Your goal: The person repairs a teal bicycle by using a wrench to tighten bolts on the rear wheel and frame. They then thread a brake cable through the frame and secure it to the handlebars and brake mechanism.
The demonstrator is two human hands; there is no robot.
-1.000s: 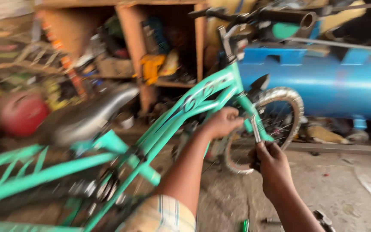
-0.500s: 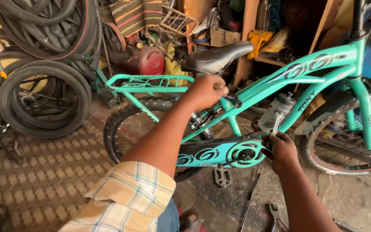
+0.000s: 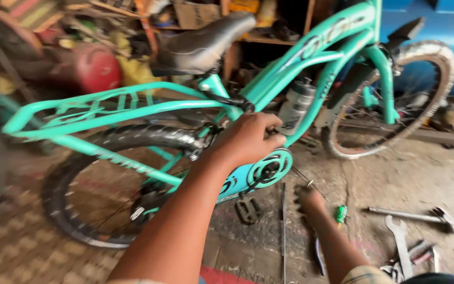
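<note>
A teal bicycle (image 3: 311,47) stands sideways in front of me, with a black saddle (image 3: 200,42), a teal rear rack (image 3: 106,102) and a teal chain guard (image 3: 258,173). My left hand (image 3: 248,139) grips the frame just below the saddle, above the chain guard. My right hand (image 3: 311,202) is low at the floor beside a green-handled screwdriver (image 3: 341,213). It is closed, and a thin metal tool tip shows above the knuckles. A grey bottle (image 3: 295,105) sits on the frame by my left hand.
On the concrete floor lie a long thin rod (image 3: 283,231), a flat spanner (image 3: 400,236) and a socket bar (image 3: 405,213). The front wheel (image 3: 426,58) stands near a blue drum (image 3: 437,21). A red canister (image 3: 93,66) and cluttered shelves sit behind.
My view has swung across the bike. My left hand shifted from the head tube to the frame below the saddle. My right hand dropped from the frame to the floor by the tools.
</note>
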